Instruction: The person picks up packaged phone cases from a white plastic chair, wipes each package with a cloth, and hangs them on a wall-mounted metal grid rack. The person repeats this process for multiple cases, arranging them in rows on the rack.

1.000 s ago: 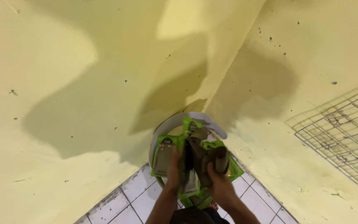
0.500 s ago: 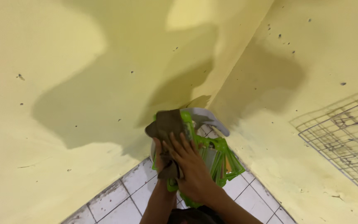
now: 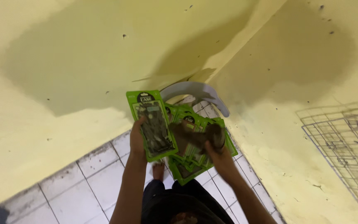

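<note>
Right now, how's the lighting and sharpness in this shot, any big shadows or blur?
Head view: a broad soft shadow darkens the yellow wall above the green packs; the right hand and its dark cloth look motion-blurred; the left hand holds a sharper pack.

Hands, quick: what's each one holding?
Left hand: closed on a green packet.
Right hand: fingers closed on a dark brown cloth over more green packets.

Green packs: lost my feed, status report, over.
Left hand grips one green pack, lifted clear. Right hand presses a dark cloth on the green pack stack. Nothing obstructing.
</note>
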